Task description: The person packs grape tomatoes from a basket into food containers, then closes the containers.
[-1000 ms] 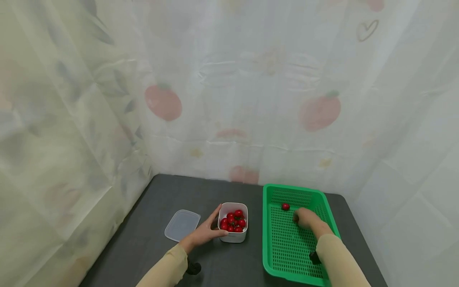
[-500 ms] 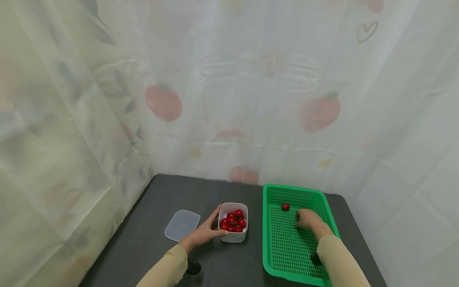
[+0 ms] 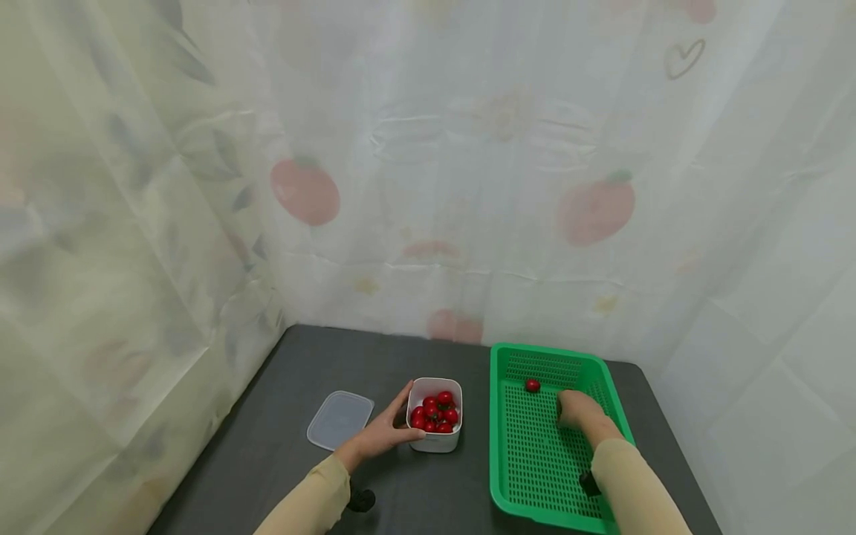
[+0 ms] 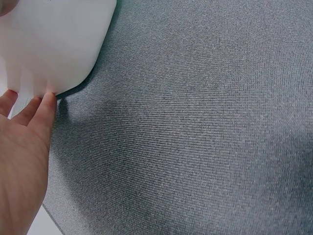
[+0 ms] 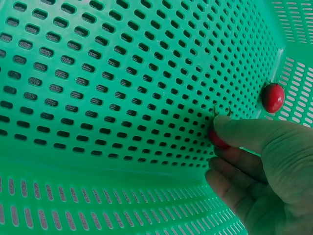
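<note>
My left hand (image 3: 380, 433) grips a white plastic container (image 3: 438, 443), thumb along the near side and fingers at the left side. In the left wrist view its fingertips press against the container's wall (image 4: 58, 44). Several red cherry tomatoes (image 3: 431, 410) lie inside the container. Over on the right, my right hand (image 3: 580, 412) reaches into a green perforated basket (image 3: 496, 438). The right wrist view shows its thumb and fingers pinching a cherry tomato (image 5: 217, 139), partly hidden, with a bit of green stem. Another cherry tomato (image 5: 273, 97) lies farther along the basket floor, near its far wall.
A translucent lid (image 3: 339, 420) lies flat on the dark grey tabletop (image 3: 374, 349), left of the container. Printed curtains (image 3: 428, 186) hang behind the table and along both sides. The basket's raised rim stands around the right hand.
My right hand has shifted very slightly to the right inside the basket. The left hand, container and lid have stayed in place.
</note>
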`<act>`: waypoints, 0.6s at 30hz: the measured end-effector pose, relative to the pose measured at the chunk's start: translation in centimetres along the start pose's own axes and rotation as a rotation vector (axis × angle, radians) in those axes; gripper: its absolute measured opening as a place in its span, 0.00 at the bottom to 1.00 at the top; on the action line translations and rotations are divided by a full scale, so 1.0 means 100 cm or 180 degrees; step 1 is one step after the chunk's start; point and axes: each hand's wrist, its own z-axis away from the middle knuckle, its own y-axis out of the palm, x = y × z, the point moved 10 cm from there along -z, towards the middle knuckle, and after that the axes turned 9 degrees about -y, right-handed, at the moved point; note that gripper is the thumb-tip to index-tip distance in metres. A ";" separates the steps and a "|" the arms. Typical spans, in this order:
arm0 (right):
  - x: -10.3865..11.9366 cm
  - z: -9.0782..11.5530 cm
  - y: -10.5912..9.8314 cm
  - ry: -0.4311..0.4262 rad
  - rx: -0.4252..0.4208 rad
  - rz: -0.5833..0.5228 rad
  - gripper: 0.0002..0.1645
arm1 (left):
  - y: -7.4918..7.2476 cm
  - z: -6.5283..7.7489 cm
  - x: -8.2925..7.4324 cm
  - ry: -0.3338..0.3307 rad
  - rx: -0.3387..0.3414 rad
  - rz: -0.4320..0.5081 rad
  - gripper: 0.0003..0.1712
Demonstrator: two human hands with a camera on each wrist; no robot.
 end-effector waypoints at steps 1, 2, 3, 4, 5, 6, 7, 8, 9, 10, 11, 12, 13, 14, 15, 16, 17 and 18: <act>0.001 0.001 0.000 0.0001 0.0016 0.0002 0.09 | 0.000 0.000 0.000 0.0001 0.0001 -0.0004 0.62; 0.001 0.002 0.000 0.0000 0.0027 0.0004 0.08 | 0.000 0.000 0.000 0.0003 0.0001 -0.0009 0.62; 0.001 0.003 0.001 0.0007 0.0047 -0.0003 0.08 | 0.000 0.000 0.000 0.0006 0.0001 -0.0013 0.62; 0.002 0.004 0.001 0.0013 0.0065 -0.0002 0.08 | 0.000 0.000 0.000 0.0012 0.0004 -0.0015 0.62; 0.002 0.004 0.001 0.0008 0.0081 0.0009 0.08 | 0.001 0.000 0.000 0.0014 0.0007 -0.0018 0.62; 0.002 0.005 0.001 0.0003 0.0090 0.0018 0.08 | 0.001 0.000 0.000 0.0014 0.0008 -0.0017 0.62; 0.003 0.006 0.002 -0.0006 0.0096 0.0030 0.09 | 0.001 0.000 0.000 0.0017 0.0011 -0.0017 0.62; 0.003 0.007 0.001 -0.0014 0.0093 0.0040 0.10 | 0.001 0.000 -0.001 0.0028 0.0010 -0.0014 0.61; 0.003 0.008 0.001 -0.0019 0.0093 0.0047 0.10 | 0.001 0.000 -0.001 0.0040 0.0013 -0.0011 0.61; 0.004 0.009 0.001 -0.0031 0.0091 0.0056 0.10 | 0.001 0.000 -0.002 0.0059 0.0016 -0.0008 0.61; 0.004 0.009 0.000 -0.0048 0.0089 0.0059 0.10 | 0.001 0.000 -0.002 0.0072 0.0016 -0.0005 0.61; 0.004 0.010 0.000 -0.0056 0.0081 0.0056 0.10 | 0.000 0.000 -0.002 0.0075 0.0017 -0.0001 0.61; 0.005 0.011 -0.001 -0.0071 0.0077 0.0048 0.10 | 0.000 0.000 -0.002 0.0077 0.0017 -0.0002 0.61; 0.006 0.011 -0.002 -0.0084 0.0062 0.0041 0.09 | 0.000 0.000 -0.003 0.0080 0.0012 -0.0003 0.61; 0.007 0.012 -0.003 -0.0104 0.0043 0.0030 0.09 | 0.000 0.000 -0.002 0.0070 0.0010 -0.0002 0.61; 0.008 0.012 -0.005 -0.0127 0.0019 0.0017 0.08 | 0.000 0.000 -0.002 0.0062 0.0006 -0.0003 0.61; 0.010 0.012 -0.007 -0.0159 -0.0010 0.0010 0.08 | 0.000 0.000 -0.002 0.0046 0.0004 -0.0006 0.61; 0.012 0.012 -0.010 -0.0179 -0.0043 -0.0009 0.08 | 0.000 0.000 -0.002 0.0045 0.0002 -0.0008 0.61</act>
